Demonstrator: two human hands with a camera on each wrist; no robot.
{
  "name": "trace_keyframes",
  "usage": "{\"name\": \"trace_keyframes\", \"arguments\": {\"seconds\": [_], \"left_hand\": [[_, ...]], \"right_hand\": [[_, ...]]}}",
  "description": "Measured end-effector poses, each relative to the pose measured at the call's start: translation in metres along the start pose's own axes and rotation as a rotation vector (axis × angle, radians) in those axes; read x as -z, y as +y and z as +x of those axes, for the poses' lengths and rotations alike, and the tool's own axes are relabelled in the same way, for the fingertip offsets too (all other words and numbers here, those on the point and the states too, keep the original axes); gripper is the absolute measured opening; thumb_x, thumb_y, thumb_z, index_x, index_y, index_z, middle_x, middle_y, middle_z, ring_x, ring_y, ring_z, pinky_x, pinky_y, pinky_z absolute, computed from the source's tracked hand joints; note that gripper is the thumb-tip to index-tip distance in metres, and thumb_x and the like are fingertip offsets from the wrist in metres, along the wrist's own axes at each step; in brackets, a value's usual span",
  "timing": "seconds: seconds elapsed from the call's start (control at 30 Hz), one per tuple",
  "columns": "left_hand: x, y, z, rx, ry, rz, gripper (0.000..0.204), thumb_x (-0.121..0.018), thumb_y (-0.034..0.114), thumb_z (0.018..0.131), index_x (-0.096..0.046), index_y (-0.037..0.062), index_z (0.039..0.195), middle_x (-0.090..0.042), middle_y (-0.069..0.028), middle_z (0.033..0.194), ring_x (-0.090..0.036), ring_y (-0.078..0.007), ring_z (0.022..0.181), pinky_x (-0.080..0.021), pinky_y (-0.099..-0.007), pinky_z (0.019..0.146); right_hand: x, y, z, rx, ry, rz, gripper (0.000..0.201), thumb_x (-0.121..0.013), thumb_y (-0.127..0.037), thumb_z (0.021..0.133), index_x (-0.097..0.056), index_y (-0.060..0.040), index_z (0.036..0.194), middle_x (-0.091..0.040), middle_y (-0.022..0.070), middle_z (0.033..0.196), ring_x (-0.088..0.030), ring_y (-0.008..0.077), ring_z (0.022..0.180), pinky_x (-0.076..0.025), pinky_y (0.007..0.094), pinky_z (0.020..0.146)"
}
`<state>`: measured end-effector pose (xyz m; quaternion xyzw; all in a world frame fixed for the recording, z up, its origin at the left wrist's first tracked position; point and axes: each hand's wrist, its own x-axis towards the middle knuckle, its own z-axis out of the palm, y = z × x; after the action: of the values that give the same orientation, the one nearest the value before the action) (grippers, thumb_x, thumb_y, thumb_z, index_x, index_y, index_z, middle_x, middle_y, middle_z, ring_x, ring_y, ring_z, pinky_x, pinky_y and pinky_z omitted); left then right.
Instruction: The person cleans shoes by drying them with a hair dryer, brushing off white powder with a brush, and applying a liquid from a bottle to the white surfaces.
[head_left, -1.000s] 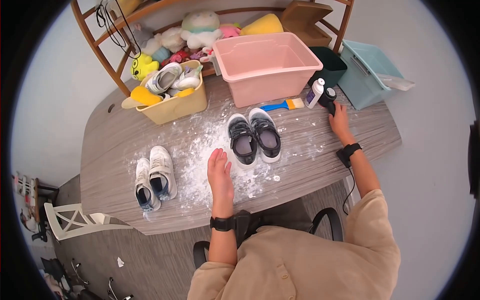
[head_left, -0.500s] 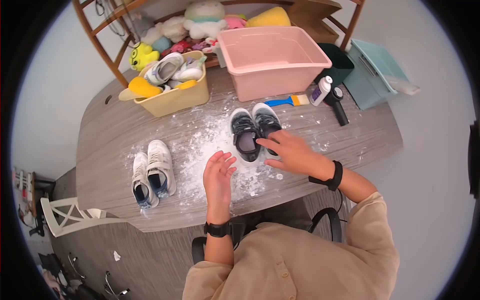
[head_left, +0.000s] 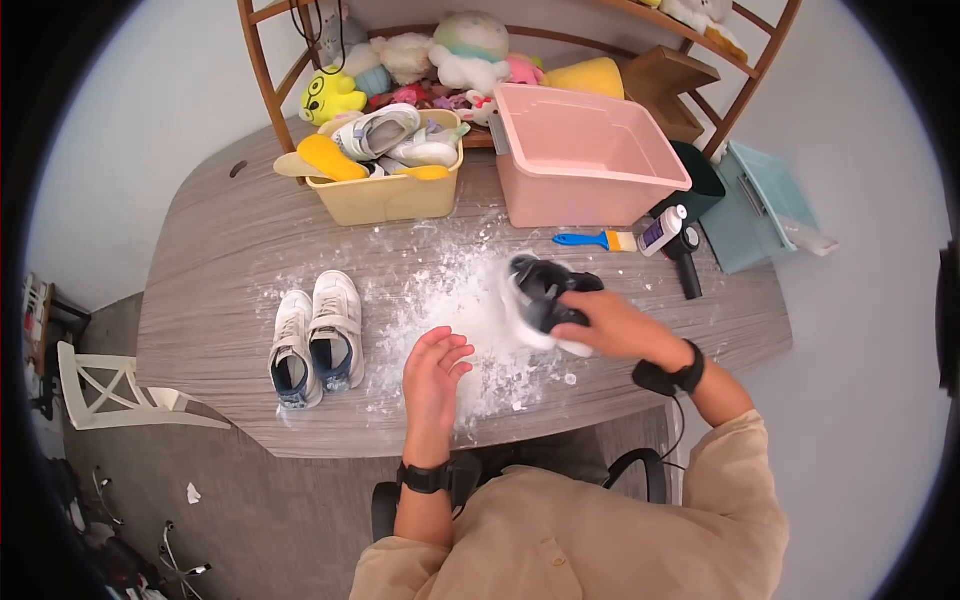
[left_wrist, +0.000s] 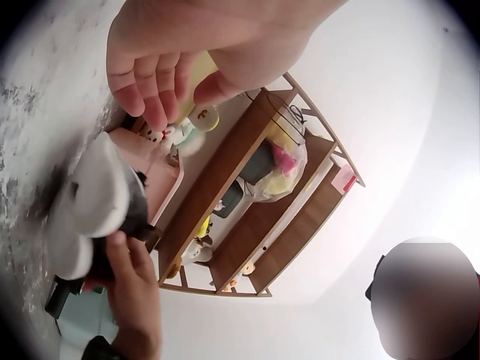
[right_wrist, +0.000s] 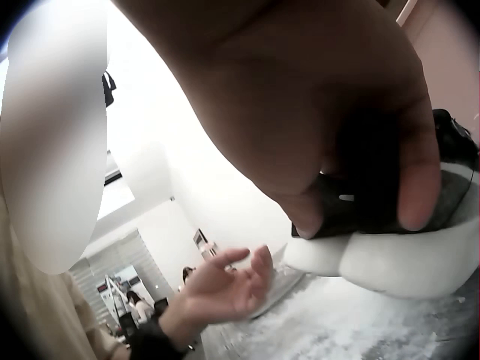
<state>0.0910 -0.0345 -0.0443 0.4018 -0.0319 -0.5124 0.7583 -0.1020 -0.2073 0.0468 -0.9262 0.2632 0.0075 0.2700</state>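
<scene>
My right hand (head_left: 622, 325) grips a pair of black sneakers (head_left: 540, 288) with white soles by their heel openings. They are blurred and turned from their upright stance; in the left wrist view the white soles (left_wrist: 101, 191) show beside my fingers. The right wrist view has thumb and fingers on the dark uppers, partly in shadow. Left of them, my left hand (head_left: 432, 385) hovers with fingers loosely bent and nothing in it. White powder (head_left: 460, 300) lies scattered over the table around the sneakers. A pair of white sneakers (head_left: 335, 318) stands further left.
Along the back stand a yellow bin (head_left: 385, 200) of shoes, a pink tub (head_left: 570, 195) and a light-blue bin (head_left: 750, 225). Before them lie a blue-handled brush (head_left: 590, 240), a white bottle (head_left: 662, 230) and a black round-headed tool (head_left: 688, 270). A shelf holds plush toys (head_left: 470, 50).
My right hand has let go of the black round-headed tool, come left and gripped the black sneakers, which are now tilted and moving. My left hand stays raised near them. The head view has shifted.
</scene>
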Motion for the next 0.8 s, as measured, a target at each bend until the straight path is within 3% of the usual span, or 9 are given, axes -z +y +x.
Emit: {"name": "trace_keyframes", "arguments": {"seconds": [0.1,0.13,0.2,0.23,0.3,0.33,0.4,0.63,0.8], "left_hand": [[0.007,0.002,0.002,0.021,-0.022,-0.047,0.023,-0.05,0.01,0.088,-0.052,0.0005,0.109,-0.062,-0.0109,0.094,-0.062,-0.0213,0.087,-0.048,-0.0297,0.07],[0.007,0.002,0.002,0.03,-0.037,-0.057,0.023,-0.05,0.01,0.088,-0.052,0.0005,0.108,-0.062,-0.0109,0.094,-0.062,-0.0213,0.087,-0.048,-0.0298,0.07],[0.005,0.001,0.003,0.051,-0.064,-0.075,0.022,-0.05,0.01,0.088,-0.053,0.0004,0.108,-0.061,-0.0108,0.094,-0.062,-0.0213,0.087,-0.049,-0.0298,0.07],[0.003,0.0,0.004,0.064,-0.083,-0.086,0.022,-0.05,0.009,0.087,-0.053,0.0011,0.107,-0.061,-0.0101,0.093,-0.062,-0.0209,0.086,-0.049,-0.0298,0.07],[-0.004,0.0,0.005,0.092,-0.118,-0.101,0.021,-0.051,0.007,0.086,-0.053,0.0025,0.106,-0.061,-0.0087,0.092,-0.062,-0.0203,0.084,-0.049,-0.0299,0.07],[-0.005,-0.001,0.005,0.099,-0.132,-0.103,0.021,-0.05,0.007,0.087,-0.053,0.0017,0.107,-0.061,-0.0095,0.092,-0.062,-0.0206,0.085,-0.049,-0.03,0.07],[-0.007,-0.001,0.005,0.109,-0.159,-0.106,0.021,-0.049,0.008,0.088,-0.053,0.0001,0.107,-0.062,-0.0111,0.092,-0.062,-0.0213,0.085,-0.05,-0.0302,0.069],[-0.004,0.004,-0.002,0.113,-0.175,-0.115,0.02,-0.049,0.008,0.088,-0.053,-0.0004,0.106,-0.061,-0.0109,0.092,-0.062,-0.0216,0.085,-0.049,-0.0297,0.071],[-0.001,0.01,-0.007,0.125,-0.161,-0.122,0.019,-0.05,0.006,0.086,-0.054,0.0015,0.104,-0.061,-0.0092,0.09,-0.061,-0.0216,0.084,-0.049,-0.0314,0.072]], "right_hand": [[0.065,-0.018,-0.015,-0.323,-0.047,0.497,0.034,-0.06,-0.036,0.088,-0.059,-0.0021,0.084,-0.058,0.0089,0.068,-0.06,0.0172,0.055,-0.045,0.027,0.043],[0.062,-0.014,-0.016,-0.266,-0.019,0.499,0.034,-0.059,-0.035,0.09,-0.058,-0.0007,0.089,-0.06,0.006,0.074,-0.056,0.0106,0.048,-0.04,0.021,0.035],[0.103,-0.008,-0.026,-0.211,0.257,1.08,0.035,-0.058,-0.027,0.091,-0.051,0.0004,0.112,-0.063,0.01,0.088,-0.061,0.0147,0.051,-0.048,0.0231,0.033],[0.128,-0.013,-0.024,-0.07,0.169,1.156,0.042,-0.055,-0.03,0.092,-0.05,0.0005,0.12,-0.064,0.011,0.096,-0.067,0.0156,0.069,-0.054,0.0244,0.044],[0.156,-0.017,-0.002,0.022,0.408,1.311,0.037,-0.051,-0.028,0.095,-0.052,-0.0024,0.122,-0.063,0.0074,0.108,-0.063,0.015,0.095,-0.056,0.0281,0.069],[0.161,-0.055,0.015,-0.047,0.723,1.388,0.032,-0.053,-0.028,0.095,-0.056,-0.0046,0.116,-0.063,0.0051,0.107,-0.063,0.0116,0.087,-0.055,0.0243,0.061],[0.203,-0.01,0.041,0.097,0.539,1.372,0.028,-0.063,-0.023,0.089,-0.057,-0.0067,0.111,-0.059,0.003,0.105,-0.057,0.013,0.093,-0.05,0.0267,0.073],[0.216,0.045,0.168,-0.063,0.953,1.771,0.022,-0.054,-0.019,0.093,-0.054,-0.0067,0.111,-0.056,0.0113,0.111,-0.055,0.0294,0.1,-0.053,0.046,0.083],[0.18,0.069,0.213,-0.116,0.983,2.103,0.027,-0.049,-0.019,0.094,-0.052,-0.0085,0.118,-0.051,0.0135,0.118,-0.052,0.0346,0.107,-0.055,0.0512,0.082]]}}
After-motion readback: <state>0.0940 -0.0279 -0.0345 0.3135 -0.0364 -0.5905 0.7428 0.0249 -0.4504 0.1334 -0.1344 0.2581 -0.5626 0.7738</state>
